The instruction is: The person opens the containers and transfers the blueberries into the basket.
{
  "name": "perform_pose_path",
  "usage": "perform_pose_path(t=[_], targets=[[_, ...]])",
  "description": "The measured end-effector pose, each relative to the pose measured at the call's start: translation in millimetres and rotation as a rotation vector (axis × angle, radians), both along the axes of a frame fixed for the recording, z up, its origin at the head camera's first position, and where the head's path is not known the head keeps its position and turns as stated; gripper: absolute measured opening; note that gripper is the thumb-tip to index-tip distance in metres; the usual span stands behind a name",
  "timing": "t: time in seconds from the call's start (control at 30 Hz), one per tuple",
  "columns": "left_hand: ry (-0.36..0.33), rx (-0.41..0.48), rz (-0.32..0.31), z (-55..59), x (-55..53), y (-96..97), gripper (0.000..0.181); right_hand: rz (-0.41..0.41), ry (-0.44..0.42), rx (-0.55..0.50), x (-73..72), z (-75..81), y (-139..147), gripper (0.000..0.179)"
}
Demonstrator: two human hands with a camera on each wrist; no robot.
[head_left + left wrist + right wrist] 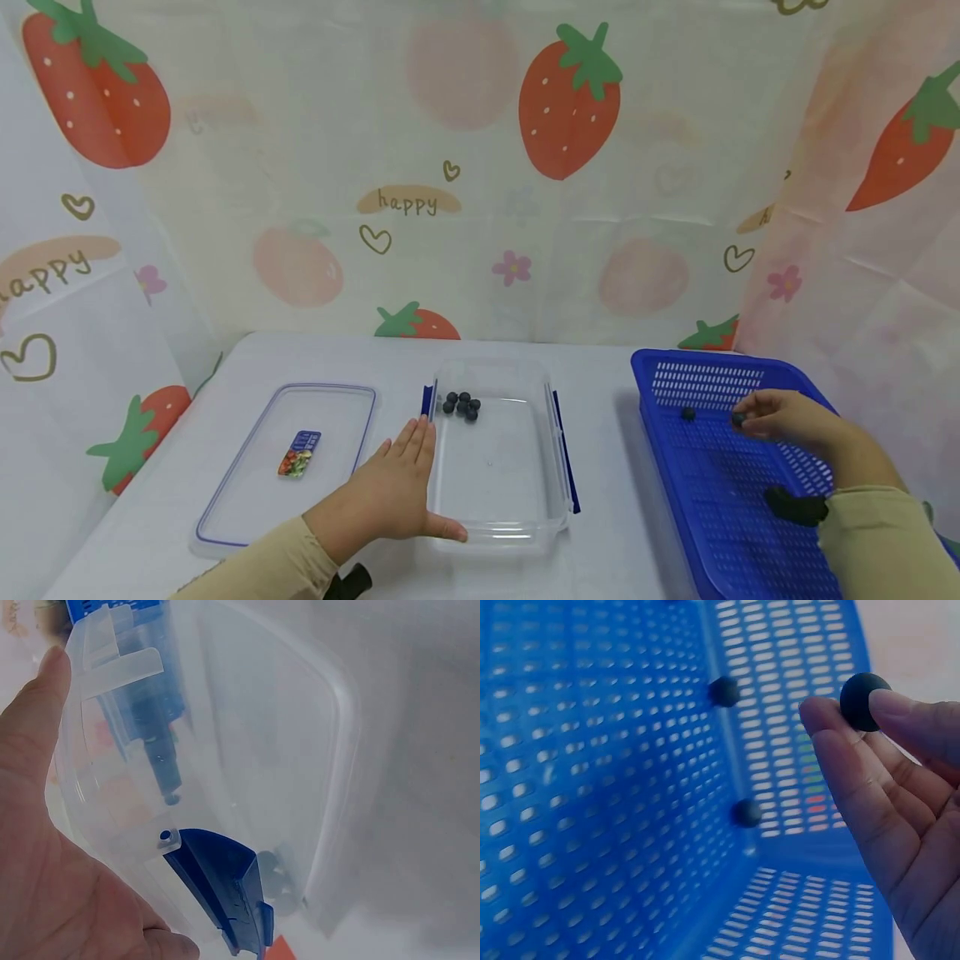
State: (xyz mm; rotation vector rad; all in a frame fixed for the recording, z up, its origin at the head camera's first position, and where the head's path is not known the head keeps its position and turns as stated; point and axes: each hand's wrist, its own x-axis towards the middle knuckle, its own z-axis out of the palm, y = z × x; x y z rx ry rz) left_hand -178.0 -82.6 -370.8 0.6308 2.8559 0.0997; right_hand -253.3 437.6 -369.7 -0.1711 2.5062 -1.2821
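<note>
Over the blue basket (675, 500), my right hand (783, 425) pinches a small dark ball (861, 701) between thumb and fingertips. Two more dark balls lie in the basket by its side wall in the right wrist view, an upper ball (724, 691) and a lower ball (747, 813). My left hand (393, 492) is spread with straight fingers along the left side of a clear plastic box (491, 529), its thumb at the front rim. Several dark balls (462, 405) sit together in the box's far left part. A blue latch (221, 889) hangs on the box's side.
Left of the box lies a clear lid (247, 508) with a blue rim and a colourful label (299, 454). All of these stand on a white-covered table (600, 550). A strawberry-print curtain (480, 167) hangs behind and at both sides.
</note>
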Motion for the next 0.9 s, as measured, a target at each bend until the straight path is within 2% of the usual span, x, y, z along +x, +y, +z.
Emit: perform_pose_path(t=[0.27,0.57,0.77,0.9], targets=[[0.009,0.004,-0.005,-1.3,-0.1,-1.0,0.127,0.006,-0.067,-0.046,-1.6,-13.0,5.4,0.019],[0.006,0.008,-0.005,-1.5,0.3,-1.5,0.126,-0.046,-0.126,-0.028,0.5,-14.0,10.1,0.024],[0.009,0.006,-0.006,-2.4,-0.2,-1.9,0.126,-0.027,-0.076,-0.057,0.7,-6.6,10.9,0.029],[0.008,0.011,-0.004,-2.6,-0.4,-1.6,0.127,-0.025,-0.028,-0.056,0.4,3.6,11.4,0.033]])
